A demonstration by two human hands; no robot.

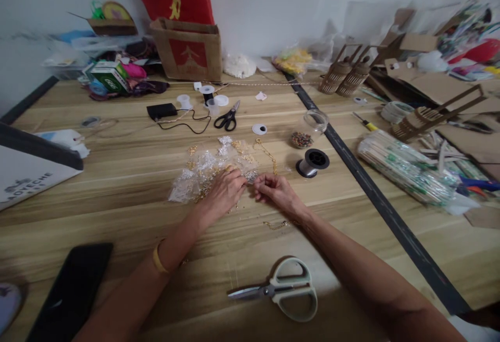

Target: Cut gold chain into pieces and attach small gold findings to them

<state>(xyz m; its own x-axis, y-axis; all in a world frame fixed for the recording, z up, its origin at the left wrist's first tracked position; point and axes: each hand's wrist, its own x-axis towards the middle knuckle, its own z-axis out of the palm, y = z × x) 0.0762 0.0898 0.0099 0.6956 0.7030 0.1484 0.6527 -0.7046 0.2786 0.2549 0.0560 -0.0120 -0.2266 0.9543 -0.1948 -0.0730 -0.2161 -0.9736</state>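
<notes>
My left hand (224, 190) rests at the near edge of a heap of small clear plastic bags (205, 162) with gold and silver jewelry findings. Its fingers are curled together, and what they hold is hidden. Just to the right, my right hand (278, 192) is closed in a pinch, on something too small to make out. Between the fingertips lies a little cluster of silver pieces (250, 175). A gold chain (269, 155) stretches beyond my right hand, and a short chain (276, 225) lies under the right wrist. White-handled scissors (291, 290) lie between my forearms.
A spool of thin wire (312, 163) and a tub of colored beads (302, 139) stand to the right. Black scissors (228, 118) lie farther back. A phone (72, 290) is at lower left. Bagged sticks (406, 170) and bamboo lanterns (346, 73) occupy the right side.
</notes>
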